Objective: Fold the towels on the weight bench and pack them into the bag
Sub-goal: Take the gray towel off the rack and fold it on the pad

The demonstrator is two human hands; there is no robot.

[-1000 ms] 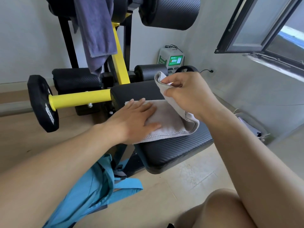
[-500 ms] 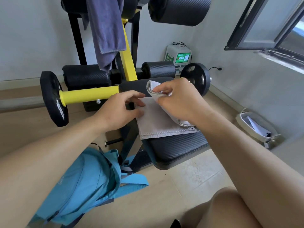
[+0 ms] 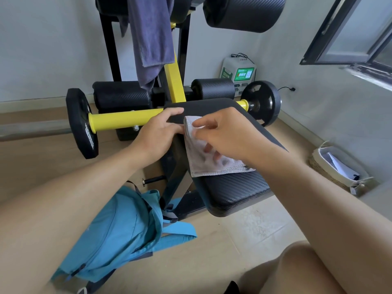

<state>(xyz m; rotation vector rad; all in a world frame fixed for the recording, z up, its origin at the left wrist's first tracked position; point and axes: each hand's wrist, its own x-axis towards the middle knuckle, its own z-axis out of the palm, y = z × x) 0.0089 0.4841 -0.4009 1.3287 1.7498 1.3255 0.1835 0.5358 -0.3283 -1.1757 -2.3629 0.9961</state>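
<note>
Fingers (image 3: 196, 124) of the right hand (image 3: 224, 134) are pinching the far corner of the beige towel (image 3: 203, 160), thumb on top and the other fingers curled under the cloth, where their shapes are showing through the thin weave. Left hand (image 3: 158, 134) is pinching the same towel at its far left edge, fingers narrowed around the hem. That towel is lying folded on the black padded table (image 3: 233, 192), its stitched near hem sitting across the seat's middle and its far corner lifting slightly.

Down on the tiled floor, left of the seat's support, the blue bag (image 3: 118, 234) is slumping open in soft, matte fabric with flat straps spreading toward the frame (what is inside cannot be made out). By the right wall a woven basket (image 3: 322, 172) with a pale liner is holding white paper-like items.

A second, purple-grey towel (image 3: 151, 39) is hanging limp over the upright frame, its terry surface looking plush. Behind it, cylindrical black roller pads (image 3: 121, 94) are showing a carbon-fibre pattern matching the seat's textured vinyl. A glossy yellow bar (image 3: 125, 119) is carrying a black weight plate (image 3: 81, 124) on each end
</note>
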